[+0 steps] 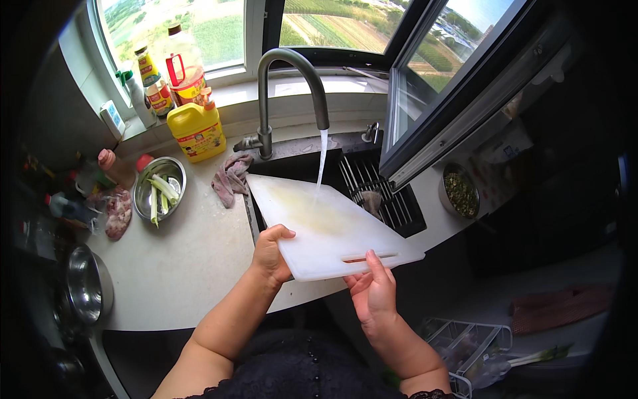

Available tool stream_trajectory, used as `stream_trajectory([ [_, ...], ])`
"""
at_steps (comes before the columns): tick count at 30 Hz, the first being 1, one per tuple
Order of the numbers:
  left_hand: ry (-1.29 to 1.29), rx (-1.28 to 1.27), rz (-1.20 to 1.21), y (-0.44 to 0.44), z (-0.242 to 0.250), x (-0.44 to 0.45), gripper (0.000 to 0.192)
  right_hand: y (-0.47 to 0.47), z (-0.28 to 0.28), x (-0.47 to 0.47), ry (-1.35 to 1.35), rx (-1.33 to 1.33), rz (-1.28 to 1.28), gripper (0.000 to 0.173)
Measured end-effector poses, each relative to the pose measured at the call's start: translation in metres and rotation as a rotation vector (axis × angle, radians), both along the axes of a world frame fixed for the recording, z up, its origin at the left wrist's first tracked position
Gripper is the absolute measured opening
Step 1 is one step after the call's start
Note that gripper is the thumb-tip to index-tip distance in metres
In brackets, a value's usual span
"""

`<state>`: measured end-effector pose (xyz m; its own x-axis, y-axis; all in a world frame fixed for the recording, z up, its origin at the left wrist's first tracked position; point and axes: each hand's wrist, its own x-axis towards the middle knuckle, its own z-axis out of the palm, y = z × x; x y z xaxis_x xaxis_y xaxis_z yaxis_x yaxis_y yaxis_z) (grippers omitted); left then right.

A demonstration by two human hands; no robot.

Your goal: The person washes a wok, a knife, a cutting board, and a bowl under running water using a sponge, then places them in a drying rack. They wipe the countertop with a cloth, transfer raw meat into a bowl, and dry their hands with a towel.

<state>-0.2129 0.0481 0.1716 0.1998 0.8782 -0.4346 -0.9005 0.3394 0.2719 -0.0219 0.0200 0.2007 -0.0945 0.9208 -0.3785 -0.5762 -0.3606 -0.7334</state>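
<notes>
A white plastic cutting board [329, 224] lies tilted over the dark sink [289, 162], with a yellowish stain on its upper face. My left hand [273, 252] grips its left edge, thumb on top. At the near edge, my right hand [371, 289] holds the board beside the slot handle, the thumb over the slot and the fingers beneath. Water [322, 157] runs from the grey gooseneck faucet [294, 57] and strikes the board's far part. Most of the basin is hidden under the board.
An open window sash [448, 95] juts over the sink's right side, above a drain rack [389, 194]. Left stand a steel bowl [180, 172] of cut scallion or leek stalks, a rag [233, 177] and a yellow jug [197, 132]. A bowl of chopped greens [459, 194] sits right.
</notes>
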Motion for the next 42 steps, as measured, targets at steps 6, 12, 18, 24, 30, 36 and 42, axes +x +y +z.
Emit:
stream_trajectory([
  [6,-0.044,0.105,-0.004,-0.015,-0.004,-0.043,0.061,-0.01,-0.03,0.108,0.342,-0.019,0.672,0.069],
  [12,-0.088,0.114,-0.043,-0.026,-0.029,-0.065,0.068,0.049,-0.095,0.135,0.275,-0.295,0.307,0.057],
  [18,-0.012,0.076,0.014,-0.008,-0.036,-0.103,0.064,0.073,-0.134,0.077,0.257,-0.306,0.413,0.044],
  [24,0.117,0.363,0.306,-0.019,-0.014,-0.078,0.092,0.03,-0.14,0.031,0.251,-0.446,0.242,0.042],
  [30,0.465,0.0,0.299,-0.016,-0.016,-0.031,0.057,0.032,-0.149,0.026,0.214,-0.465,0.13,0.041],
  [36,0.607,-0.167,0.152,0.028,-0.027,-0.038,0.034,0.072,-0.157,0.078,-0.395,-0.613,0.762,0.031],
  [42,0.555,-0.136,0.011,0.074,-0.058,-0.053,0.026,0.207,-0.223,0.124,-1.476,0.178,0.191,0.018],
])
